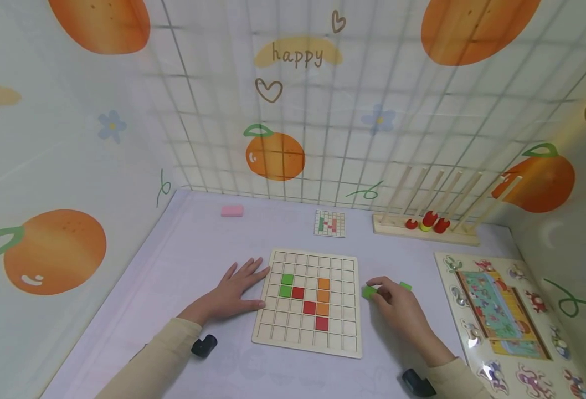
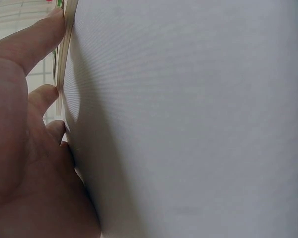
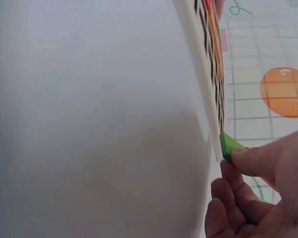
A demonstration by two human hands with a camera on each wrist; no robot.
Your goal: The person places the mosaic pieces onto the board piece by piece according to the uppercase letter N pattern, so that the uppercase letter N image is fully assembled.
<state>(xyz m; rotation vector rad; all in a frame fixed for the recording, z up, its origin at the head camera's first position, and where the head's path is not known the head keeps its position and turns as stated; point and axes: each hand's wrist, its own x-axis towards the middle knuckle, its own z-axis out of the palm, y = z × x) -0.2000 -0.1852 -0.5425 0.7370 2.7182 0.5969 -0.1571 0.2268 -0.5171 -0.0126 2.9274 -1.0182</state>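
A wooden grid board [image 1: 293, 327] lies on the table with two green tiles [image 1: 286, 279], several red tiles [image 1: 309, 307] and several orange tiles [image 1: 324, 284] in its squares. My left hand [image 1: 235, 291] rests at the board's left edge, fingers spread, thumb and fingertip right at the rim. Beside the right edge, my right hand [image 1: 397, 310] pinches a green tile [image 1: 369, 292] between thumb and fingers; the right wrist view shows this green tile [image 3: 229, 147] close to the board's edge. Another green tile [image 1: 405, 286] lies just behind the right hand.
Beyond the board lies a small pattern card [image 1: 330, 224]. A pink block [image 1: 232, 211] is at the back left. At the back right stands a wooden peg rack [image 1: 452, 237] with red and yellow beads. A sea-animal puzzle board [image 1: 477, 354] lies on the right.
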